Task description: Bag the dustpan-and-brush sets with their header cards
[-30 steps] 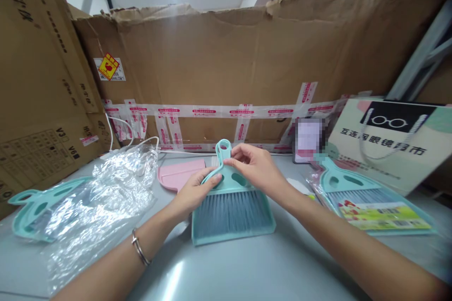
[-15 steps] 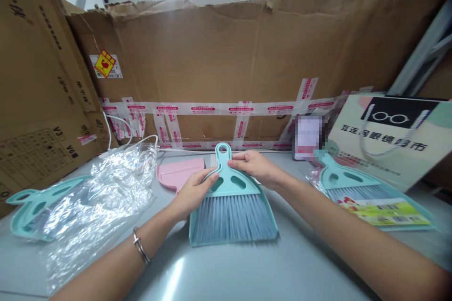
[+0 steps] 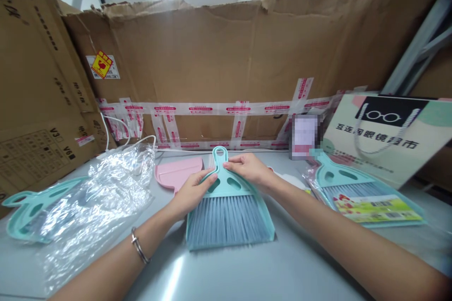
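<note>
A turquoise hand brush (image 3: 229, 218) with grey-blue bristles lies against a matching turquoise dustpan (image 3: 269, 231), handles lined up and bristles facing down toward me. My left hand (image 3: 194, 190) pinches the pair at the left shoulder below the handle, its thumb on the front. On the other side, my right hand (image 3: 249, 168) grips them at the base of the handle between thumb and fingers. Behind my left hand rests a pink dustpan (image 3: 179, 172), partly covered by it.
Another turquoise brush set (image 3: 30, 211) lies at left, half under crumpled clear plastic (image 3: 102, 197). At right is a packaged turquoise set (image 3: 348, 176) with a printed label. Behind it stand a paper bag (image 3: 374, 143) and a blurred phone-like object (image 3: 304, 136). A large cardboard box (image 3: 197, 56) walls the back.
The dustpan and brush have tilted slightly, the handle shifting a little left, with both hands keeping hold. The whole view has also shifted slightly.
</note>
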The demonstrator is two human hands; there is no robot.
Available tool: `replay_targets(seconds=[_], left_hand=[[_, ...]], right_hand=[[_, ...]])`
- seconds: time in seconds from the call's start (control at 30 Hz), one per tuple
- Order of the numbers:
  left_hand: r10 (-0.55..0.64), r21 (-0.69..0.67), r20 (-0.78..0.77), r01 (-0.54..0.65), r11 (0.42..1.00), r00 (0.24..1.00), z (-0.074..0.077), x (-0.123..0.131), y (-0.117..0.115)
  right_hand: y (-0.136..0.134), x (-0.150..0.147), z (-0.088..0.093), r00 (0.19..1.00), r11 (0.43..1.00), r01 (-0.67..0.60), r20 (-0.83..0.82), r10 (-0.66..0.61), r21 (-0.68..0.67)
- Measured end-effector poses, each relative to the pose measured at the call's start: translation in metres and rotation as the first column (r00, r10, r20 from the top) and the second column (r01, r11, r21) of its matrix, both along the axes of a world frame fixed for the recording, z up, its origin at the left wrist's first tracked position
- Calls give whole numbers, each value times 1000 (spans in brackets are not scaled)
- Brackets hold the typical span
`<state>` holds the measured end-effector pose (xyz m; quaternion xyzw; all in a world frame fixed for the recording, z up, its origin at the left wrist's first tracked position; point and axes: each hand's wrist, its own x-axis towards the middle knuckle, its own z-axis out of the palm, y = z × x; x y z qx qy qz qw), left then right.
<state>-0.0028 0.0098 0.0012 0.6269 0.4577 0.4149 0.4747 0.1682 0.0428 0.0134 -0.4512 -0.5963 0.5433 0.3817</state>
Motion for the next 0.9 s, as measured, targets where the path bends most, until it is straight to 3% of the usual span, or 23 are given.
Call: replay_targets(seconds=[0.1, 0.2, 0.3, 0.37, 0.47, 0.53, 0.67, 0.77, 0.9], left_hand=[[8, -15, 18, -7, 1000, 1000, 0, -1, 0], [15, -20, 52, -14, 1000, 999, -1, -2, 1], [30, -49, 125, -24, 999, 992, -1, -4, 3], [52, -86, 206, -35, 996, 977, 0, -5, 4], [93, -116, 306, -60, 991, 948, 2, -8, 5], [92, -101, 330, -61, 993, 940, 2, -9, 6], [92, -66, 322, -74, 995, 942, 3, -11, 8], [119, -70, 319, -102, 992, 940, 3, -12, 9], [134, -80, 314, -114, 990, 940, 2, -13, 10]], right_hand=[[1, 0, 1, 996, 997, -80, -35, 79, -5], [5, 14, 16, 996, 995, -84, -7, 84, 63], [12, 51, 36, 985, 959, 99, 113, -133, 265], [17, 84, 41, 905, 914, 134, 328, -271, 384], [21, 125, 27, 679, 955, -19, 705, -206, 296], [21, 137, 8, 560, 974, -89, 820, -123, 207], [16, 127, -17, 486, 965, -198, 872, -56, 173], [14, 114, -19, 426, 960, -228, 903, -54, 164], [15, 109, -17, 413, 957, -220, 907, -83, 188]])
